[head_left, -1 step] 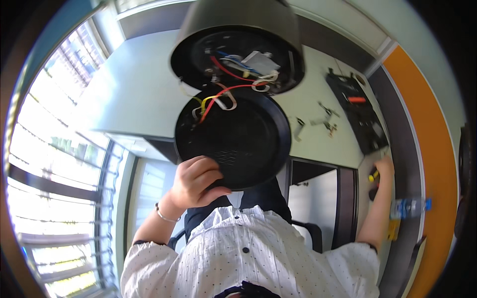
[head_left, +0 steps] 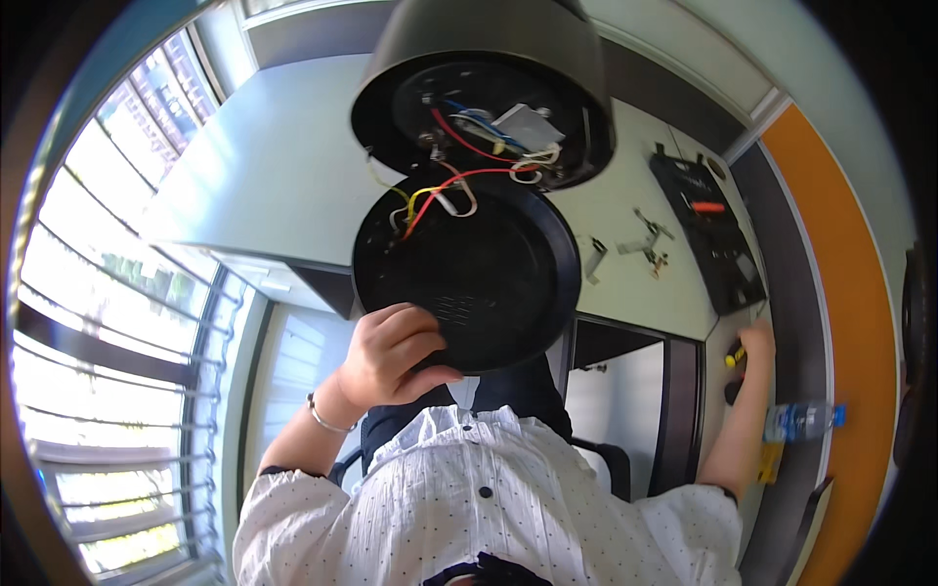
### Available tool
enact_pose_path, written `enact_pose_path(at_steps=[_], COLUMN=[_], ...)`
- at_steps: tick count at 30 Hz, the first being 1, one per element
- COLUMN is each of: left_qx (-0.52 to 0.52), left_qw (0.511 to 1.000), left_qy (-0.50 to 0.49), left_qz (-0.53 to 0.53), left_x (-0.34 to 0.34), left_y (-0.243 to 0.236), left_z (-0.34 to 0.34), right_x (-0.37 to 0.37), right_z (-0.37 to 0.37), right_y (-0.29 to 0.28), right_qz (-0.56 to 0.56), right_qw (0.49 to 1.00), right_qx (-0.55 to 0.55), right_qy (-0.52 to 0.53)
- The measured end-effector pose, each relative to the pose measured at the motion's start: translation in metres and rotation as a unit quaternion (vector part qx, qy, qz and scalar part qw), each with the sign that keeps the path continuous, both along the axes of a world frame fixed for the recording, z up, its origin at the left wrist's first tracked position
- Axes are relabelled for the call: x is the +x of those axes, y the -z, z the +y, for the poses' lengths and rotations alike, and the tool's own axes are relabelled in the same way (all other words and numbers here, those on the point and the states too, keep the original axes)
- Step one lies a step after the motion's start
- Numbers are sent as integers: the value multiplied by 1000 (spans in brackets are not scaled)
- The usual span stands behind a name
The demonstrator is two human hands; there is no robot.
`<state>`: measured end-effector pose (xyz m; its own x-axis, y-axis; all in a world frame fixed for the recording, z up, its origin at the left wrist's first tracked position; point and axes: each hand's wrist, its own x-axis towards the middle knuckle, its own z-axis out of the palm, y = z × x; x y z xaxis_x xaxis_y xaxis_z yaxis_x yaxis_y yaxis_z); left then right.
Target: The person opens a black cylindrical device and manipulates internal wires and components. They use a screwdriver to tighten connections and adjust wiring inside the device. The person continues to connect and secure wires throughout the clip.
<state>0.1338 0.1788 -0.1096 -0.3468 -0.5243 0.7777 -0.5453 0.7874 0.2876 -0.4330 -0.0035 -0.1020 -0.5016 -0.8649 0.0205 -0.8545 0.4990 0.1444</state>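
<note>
My left hand (head_left: 393, 356) is closed on the near rim of a round black base cover (head_left: 489, 264), thumb below the edge and fingers over it. Red, yellow and white wires (head_left: 445, 190) run from the cover up into a tilted appliance body (head_left: 484, 73), grey outside, dark inside. A silvery plate (head_left: 528, 127) and more wires show in its open underside. Far to the right, my right hand (head_left: 757, 339) reaches down beside a yellow-and-black object (head_left: 735, 355); its fingers are too small and partly hidden to read.
A black tool case (head_left: 708, 225) with a red-handled tool lies open on the pale table (head_left: 234, 186). Several small metal parts (head_left: 647, 242) lie left of it. A clear water bottle (head_left: 803, 422) with a blue cap is by my right arm. Window blinds are on the left.
The whole view has shifted slightly, so the appliance and cover appear a little further right. My left hand keeps its hold on the rim, and my right arm stays stretched out.
</note>
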Motion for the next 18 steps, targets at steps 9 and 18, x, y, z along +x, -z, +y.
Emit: enact_pose_path(at_steps=[9,18], left_qx=[-1,240], left_qw=[998,926], left_qy=[-14,105], left_qz=[64,272], left_x=[-1,-21], left_y=[-8,-41], left_z=[-2,-3], right_x=[53,218], right_z=[30,144], right_y=[-56,-125], right_qz=[-2,-498], right_qw=[995,743], right_qx=[-97,-248], right_qy=[-31,-371])
